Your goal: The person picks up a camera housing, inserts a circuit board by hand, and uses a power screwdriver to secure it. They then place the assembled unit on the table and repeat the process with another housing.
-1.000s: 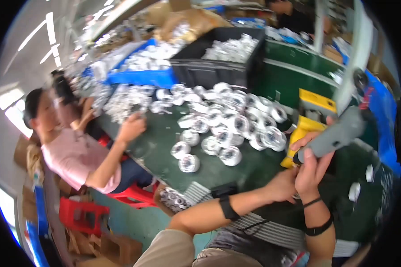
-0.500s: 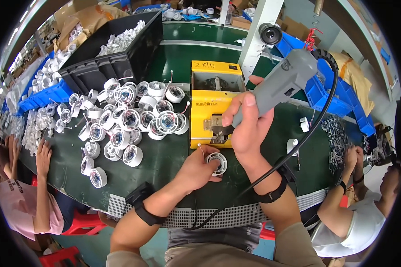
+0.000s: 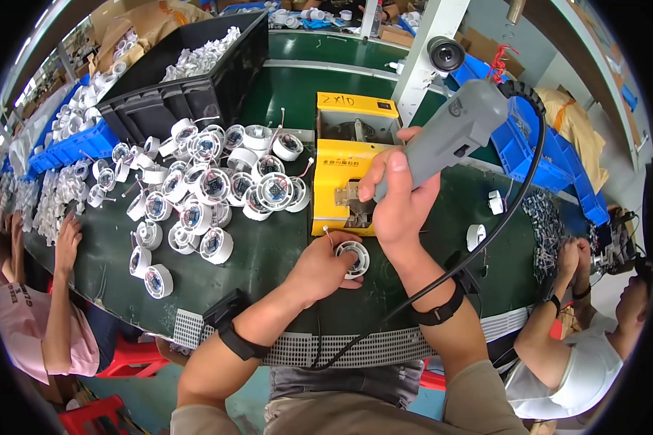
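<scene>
My right hand (image 3: 404,196) is wrapped round a grey electric screwdriver (image 3: 453,127), held up over the right side of the yellow screw feeder (image 3: 350,170). The hand hides the tool's lower end. On the green table in front of the feeder, my left hand (image 3: 323,270) grips a round white housing (image 3: 363,255), thumb across its open face. A thin wire with a small white connector (image 3: 326,229) sticks up beside those fingers. A pile of similar white housings (image 3: 194,217), many showing dark circuit boards and loose wires, lies left of the feeder.
A black cable (image 3: 497,225) curves from the screwdriver across my right forearm. A black crate (image 3: 189,94) of white parts stands behind the pile. Blue bins (image 3: 551,167) are at the right. Two loose housings (image 3: 476,237) lie right of my hand. Co-workers sit on both sides.
The view has shifted slightly. Both hands keep their holds on the housing and the screwdriver. The co-worker's hand at the left has shifted a little.
</scene>
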Available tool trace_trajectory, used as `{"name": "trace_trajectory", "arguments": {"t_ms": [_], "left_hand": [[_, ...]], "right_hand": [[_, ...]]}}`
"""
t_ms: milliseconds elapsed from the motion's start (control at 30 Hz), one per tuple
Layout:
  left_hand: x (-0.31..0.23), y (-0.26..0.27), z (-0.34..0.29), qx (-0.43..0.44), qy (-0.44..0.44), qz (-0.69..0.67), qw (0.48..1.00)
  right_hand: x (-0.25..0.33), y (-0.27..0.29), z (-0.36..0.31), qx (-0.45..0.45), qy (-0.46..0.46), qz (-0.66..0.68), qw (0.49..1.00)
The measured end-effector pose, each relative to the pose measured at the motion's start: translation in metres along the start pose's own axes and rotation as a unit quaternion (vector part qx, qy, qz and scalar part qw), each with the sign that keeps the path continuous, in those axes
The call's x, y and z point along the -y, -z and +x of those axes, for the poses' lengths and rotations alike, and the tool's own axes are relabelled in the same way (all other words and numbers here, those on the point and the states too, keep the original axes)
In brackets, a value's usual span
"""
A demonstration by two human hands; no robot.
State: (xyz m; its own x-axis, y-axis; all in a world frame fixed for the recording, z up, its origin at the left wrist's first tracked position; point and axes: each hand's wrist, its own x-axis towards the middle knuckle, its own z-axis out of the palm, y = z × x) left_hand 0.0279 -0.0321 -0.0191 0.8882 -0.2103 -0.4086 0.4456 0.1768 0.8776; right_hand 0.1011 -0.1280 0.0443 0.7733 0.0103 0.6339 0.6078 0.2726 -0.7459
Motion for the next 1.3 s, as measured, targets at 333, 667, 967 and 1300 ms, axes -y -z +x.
{"name": "trace_trajectory", "arguments": {"t_ms": [333,667,967,1300], "left_hand": [[-0.007,0.004,-0.001,0.001,0.025,-0.046,0.999],[-0.005,0.006,-0.001,0.040,0.000,-0.025,0.999],[-0.010,0.004,-0.006,0.030,-0.006,-0.019,0.999],[-0.003,0.007,0.000,0.036,-0.010,-0.014,0.999]], "right_hand": [[0.022,0.010,-0.028,0.019,-0.077,0.054,0.995],[0.020,0.016,-0.051,0.038,-0.105,0.060,0.992],[0.018,0.013,-0.054,0.042,-0.113,0.049,0.992],[0.017,0.012,-0.055,0.036,-0.133,0.064,0.988]]}}
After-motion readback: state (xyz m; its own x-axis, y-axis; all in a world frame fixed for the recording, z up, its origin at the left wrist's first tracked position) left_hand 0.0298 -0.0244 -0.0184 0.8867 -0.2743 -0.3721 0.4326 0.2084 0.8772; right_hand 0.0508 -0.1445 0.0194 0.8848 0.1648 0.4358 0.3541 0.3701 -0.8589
